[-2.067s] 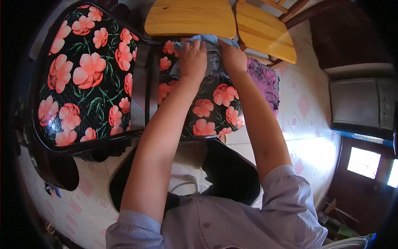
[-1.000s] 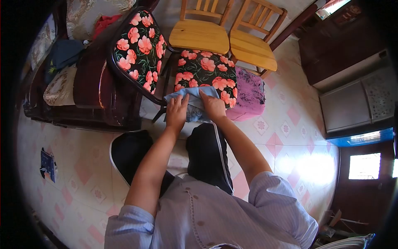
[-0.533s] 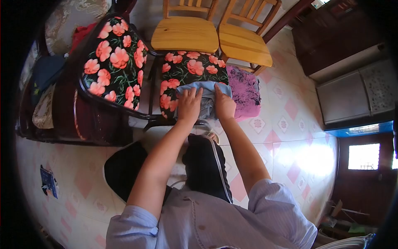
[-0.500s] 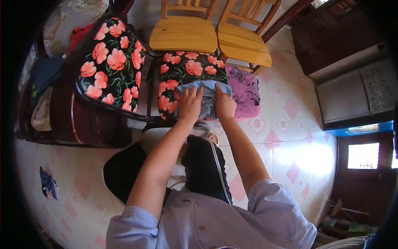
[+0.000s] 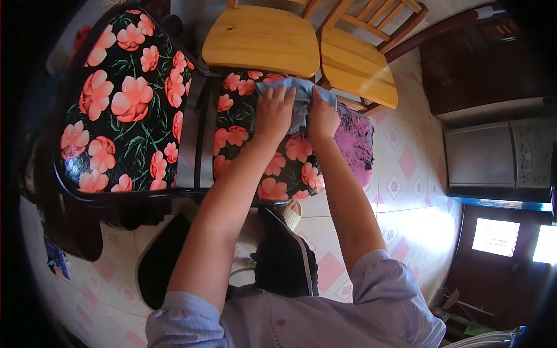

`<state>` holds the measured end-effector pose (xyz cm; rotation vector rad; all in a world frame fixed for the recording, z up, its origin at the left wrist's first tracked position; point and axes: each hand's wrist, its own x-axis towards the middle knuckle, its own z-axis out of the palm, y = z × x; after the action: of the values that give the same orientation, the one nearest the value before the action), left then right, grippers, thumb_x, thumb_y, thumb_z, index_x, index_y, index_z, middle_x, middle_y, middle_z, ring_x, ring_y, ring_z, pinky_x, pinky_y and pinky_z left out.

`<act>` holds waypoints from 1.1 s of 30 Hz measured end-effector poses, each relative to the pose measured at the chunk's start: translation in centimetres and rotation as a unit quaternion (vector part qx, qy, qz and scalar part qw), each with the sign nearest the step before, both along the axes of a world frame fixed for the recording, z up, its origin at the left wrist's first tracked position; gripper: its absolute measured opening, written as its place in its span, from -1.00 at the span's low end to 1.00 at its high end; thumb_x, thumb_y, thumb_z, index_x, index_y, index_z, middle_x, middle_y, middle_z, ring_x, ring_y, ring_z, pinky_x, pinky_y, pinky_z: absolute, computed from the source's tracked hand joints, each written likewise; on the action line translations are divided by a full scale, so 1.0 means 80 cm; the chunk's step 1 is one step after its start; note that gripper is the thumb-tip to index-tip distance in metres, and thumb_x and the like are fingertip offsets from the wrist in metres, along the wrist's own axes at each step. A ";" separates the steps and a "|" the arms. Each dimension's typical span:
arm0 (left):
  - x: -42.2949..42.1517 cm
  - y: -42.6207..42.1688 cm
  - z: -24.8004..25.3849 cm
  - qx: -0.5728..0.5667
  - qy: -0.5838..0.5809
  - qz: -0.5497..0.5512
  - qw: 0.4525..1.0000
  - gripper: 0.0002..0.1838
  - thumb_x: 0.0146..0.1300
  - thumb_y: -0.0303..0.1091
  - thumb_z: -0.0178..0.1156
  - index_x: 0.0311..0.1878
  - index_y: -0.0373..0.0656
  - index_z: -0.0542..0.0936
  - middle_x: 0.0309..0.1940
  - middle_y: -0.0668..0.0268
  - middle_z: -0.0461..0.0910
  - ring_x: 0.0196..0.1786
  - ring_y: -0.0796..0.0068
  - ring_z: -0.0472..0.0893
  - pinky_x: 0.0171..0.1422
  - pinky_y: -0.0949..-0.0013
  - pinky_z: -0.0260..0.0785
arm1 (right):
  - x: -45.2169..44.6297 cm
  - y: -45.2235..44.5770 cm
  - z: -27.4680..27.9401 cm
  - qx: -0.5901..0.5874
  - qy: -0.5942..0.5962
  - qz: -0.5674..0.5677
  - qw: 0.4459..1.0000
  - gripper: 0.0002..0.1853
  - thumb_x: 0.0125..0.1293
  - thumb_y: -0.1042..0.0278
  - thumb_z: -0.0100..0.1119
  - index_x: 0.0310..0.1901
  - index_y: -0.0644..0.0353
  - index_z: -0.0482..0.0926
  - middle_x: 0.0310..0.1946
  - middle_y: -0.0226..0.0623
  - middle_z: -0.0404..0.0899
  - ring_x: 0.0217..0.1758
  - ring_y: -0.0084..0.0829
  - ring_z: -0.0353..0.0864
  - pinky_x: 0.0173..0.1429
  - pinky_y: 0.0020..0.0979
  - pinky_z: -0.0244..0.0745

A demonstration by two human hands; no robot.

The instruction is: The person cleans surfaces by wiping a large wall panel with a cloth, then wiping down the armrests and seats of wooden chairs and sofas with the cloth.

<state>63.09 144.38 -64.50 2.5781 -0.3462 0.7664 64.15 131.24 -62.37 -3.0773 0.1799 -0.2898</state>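
Observation:
A blue-grey cloth (image 5: 300, 109) lies bunched on the far right part of the floral chair seat (image 5: 278, 163), which is black with coral-pink flowers. My left hand (image 5: 275, 113) presses down on the cloth's left side, fingers close together and gripping it. On its right side, my right hand (image 5: 323, 118) is closed over the cloth, with its fingertips partly hidden. Both arms reach forward across the seat. To the left stands the chair's floral backrest (image 5: 127, 98) in a black frame.
Two wooden chairs (image 5: 261, 40) stand behind the floral seat. A worn pink-and-black seat (image 5: 355, 139) sits just right of it. Patterned tiles (image 5: 406, 168) cover the floor. A grey cabinet (image 5: 480, 153) is on the right, and a blue packet (image 5: 57, 258) lies at lower left.
Both hands have slid the cloth away from me toward the seat's far edge, baring the near part of the seat. My view has shifted, and the chair looks larger.

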 end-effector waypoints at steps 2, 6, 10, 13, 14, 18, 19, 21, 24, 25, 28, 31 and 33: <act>0.014 0.014 -0.004 -0.002 -0.029 0.019 0.999 -0.66 0.17 -0.36 0.08 0.03 -0.08 0.61 -0.17 0.29 0.52 -0.10 0.21 0.50 -0.08 0.16 0.38 | 0.022 0.015 -0.007 -0.013 -0.022 0.015 1.000 -0.55 0.33 0.38 -0.11 0.23 -0.19 0.47 -0.37 -0.21 0.68 -0.35 -0.17 0.72 -0.37 -0.18 0.57; 0.020 0.061 0.000 -0.002 -0.017 0.058 0.998 -0.62 0.16 -0.40 0.11 0.08 -0.02 0.62 -0.20 0.26 0.50 -0.11 0.14 0.49 -0.01 0.12 0.39 | 0.046 0.065 -0.009 -0.012 -0.029 0.055 0.998 -0.60 0.35 0.37 -0.11 0.17 -0.20 0.50 -0.38 -0.21 0.68 -0.35 -0.18 0.72 -0.37 -0.17 0.58; 0.008 0.102 -0.005 -0.021 0.028 0.092 0.995 -0.59 0.20 -0.42 0.08 0.13 0.01 0.60 -0.09 0.25 0.50 -0.04 0.11 0.48 0.05 0.13 0.38 | 0.033 0.107 0.003 0.016 -0.001 0.086 0.996 -0.59 0.35 0.40 -0.12 0.18 -0.19 0.50 -0.39 -0.23 0.68 -0.34 -0.19 0.72 -0.35 -0.18 0.59; -0.016 0.113 -0.003 -0.026 0.056 0.121 0.991 -0.57 0.22 -0.43 0.07 0.17 0.02 0.59 -0.06 0.23 0.48 -0.03 0.09 0.47 0.08 0.12 0.38 | 0.006 0.114 -0.003 0.020 -0.025 0.127 0.991 -0.58 0.35 0.40 -0.12 0.19 -0.18 0.50 -0.36 -0.24 0.69 -0.33 -0.20 0.72 -0.34 -0.21 0.60; -0.024 0.116 -0.005 -0.025 0.075 0.123 0.989 -0.57 0.23 -0.43 0.05 0.19 0.03 0.58 -0.03 0.22 0.47 -0.01 0.07 0.46 0.10 0.11 0.38 | -0.009 0.118 0.003 0.016 -0.001 0.121 0.992 -0.57 0.33 0.41 -0.11 0.20 -0.17 0.50 -0.35 -0.26 0.68 -0.32 -0.22 0.71 -0.32 -0.24 0.60; -0.073 0.124 -0.007 -0.011 0.042 0.136 0.990 -0.57 0.20 -0.44 0.06 0.15 0.03 0.59 -0.07 0.26 0.47 -0.04 0.12 0.47 0.02 0.13 0.41 | -0.060 0.119 0.004 0.035 -0.013 0.158 0.987 -0.53 0.28 0.42 -0.06 0.22 -0.17 0.47 -0.33 -0.28 0.68 -0.31 -0.22 0.71 -0.29 -0.25 0.60; -0.087 0.125 -0.007 -0.009 0.034 0.138 0.990 -0.57 0.20 -0.44 0.06 0.15 0.03 0.59 -0.07 0.26 0.47 -0.04 0.12 0.47 0.02 0.13 0.41 | -0.074 0.119 0.007 0.038 -0.020 0.160 0.986 -0.53 0.28 0.42 -0.06 0.22 -0.17 0.47 -0.33 -0.28 0.68 -0.31 -0.22 0.71 -0.29 -0.25 0.60; -0.116 0.126 -0.005 -0.002 0.061 0.136 0.989 -0.56 0.19 -0.44 0.07 0.16 0.01 0.58 -0.09 0.25 0.47 -0.05 0.11 0.47 0.02 0.17 0.42 | -0.100 0.118 0.011 0.043 0.007 0.167 0.985 -0.52 0.28 0.43 -0.05 0.24 -0.14 0.45 -0.31 -0.27 0.68 -0.28 -0.22 0.70 -0.25 -0.25 0.60; -0.155 0.125 -0.004 -0.007 0.056 0.132 0.990 -0.60 0.20 -0.46 0.06 0.12 -0.02 0.59 -0.11 0.19 0.47 -0.06 0.12 0.50 -0.01 0.18 0.44 | -0.139 0.109 0.007 0.046 -0.007 0.192 0.980 -0.51 0.27 0.44 -0.06 0.25 -0.10 0.45 -0.29 -0.27 0.67 -0.27 -0.23 0.70 -0.22 -0.26 0.60; -0.170 0.123 -0.004 -0.018 0.081 0.126 0.988 -0.61 0.21 -0.47 0.06 0.11 -0.03 0.60 -0.11 0.17 0.47 -0.06 0.12 0.51 -0.01 0.17 0.44 | -0.153 0.104 0.001 0.052 -0.026 0.207 0.977 -0.50 0.27 0.45 -0.06 0.26 -0.09 0.45 -0.29 -0.27 0.68 -0.28 -0.23 0.70 -0.22 -0.27 0.60; -0.210 0.120 0.004 -0.003 0.106 0.098 0.990 -0.63 0.26 -0.45 0.04 0.13 -0.03 0.59 -0.16 0.13 0.46 -0.04 0.09 0.51 0.01 0.14 0.44 | -0.190 0.087 -0.007 0.053 -0.042 0.216 0.974 -0.50 0.26 0.44 -0.04 0.25 -0.12 0.45 -0.31 -0.30 0.67 -0.30 -0.26 0.70 -0.27 -0.28 0.60; -0.244 0.109 -0.001 0.015 0.116 0.087 0.989 -0.61 0.28 -0.43 0.04 0.18 -0.02 0.57 -0.19 0.12 0.45 -0.04 0.05 0.51 0.00 0.10 0.44 | -0.220 0.070 -0.012 0.043 -0.068 0.224 0.971 -0.50 0.25 0.44 -0.01 0.25 -0.13 0.45 -0.31 -0.34 0.67 -0.32 -0.28 0.70 -0.30 -0.29 0.59; -0.263 0.103 -0.003 0.004 0.114 0.059 0.992 -0.57 0.25 -0.47 0.02 0.20 -0.03 0.55 -0.18 0.12 0.45 -0.07 0.04 0.51 -0.01 0.09 0.43 | -0.236 0.056 -0.018 0.069 -0.089 0.241 0.964 -0.49 0.25 0.42 -0.01 0.26 -0.13 0.44 -0.32 -0.34 0.67 -0.32 -0.29 0.70 -0.33 -0.28 0.59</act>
<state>42.05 152.59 -64.73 2.6778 -0.1282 0.5025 45.28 135.73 -63.85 -2.8140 -0.5222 -0.4942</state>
